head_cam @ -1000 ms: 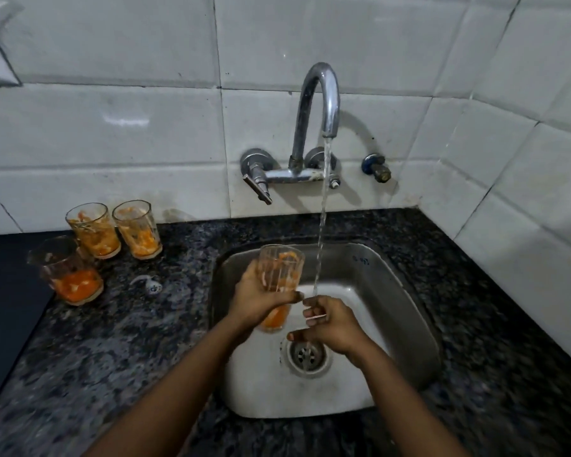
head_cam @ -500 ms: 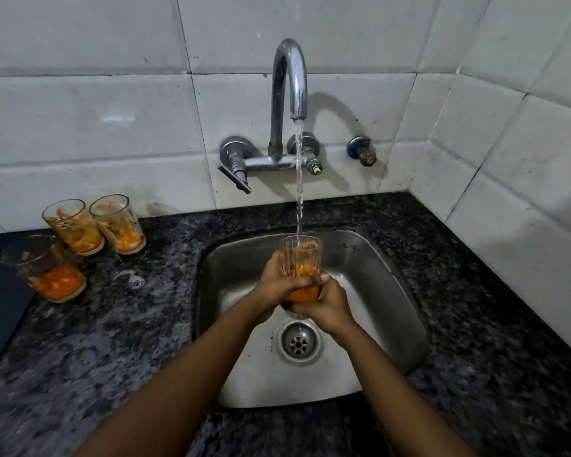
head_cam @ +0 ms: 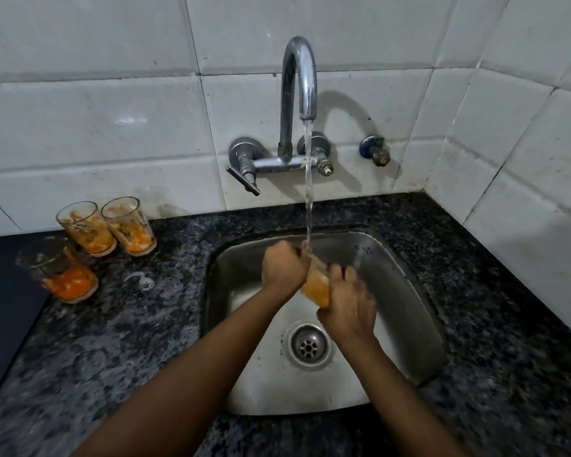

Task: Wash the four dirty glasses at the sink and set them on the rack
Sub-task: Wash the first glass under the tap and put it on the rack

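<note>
Tilted dirty glass [head_cam: 317, 285] over sink [head_cam: 409, 291] under tap [head_cam: 299, 94] stream, L hand [head_cam: 284, 267] fingers clamped at rim, R hand [head_cam: 348, 306] fingers wrapped on base; 3 dirty glasses [head_cam: 89, 232] on desk [head_cam: 112, 341] left.

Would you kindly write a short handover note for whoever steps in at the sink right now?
Left hand: gripping the upper part of the glass, tilted under the running tap.
Right hand: holding its lower end.
Glass in hands: over the sink, orange residue inside.
Three dirty glasses: upright on the counter, left of the sink.
Done: none washed.
Left: finish this glass, wash the other three, rack all four; no rack in view.
</note>
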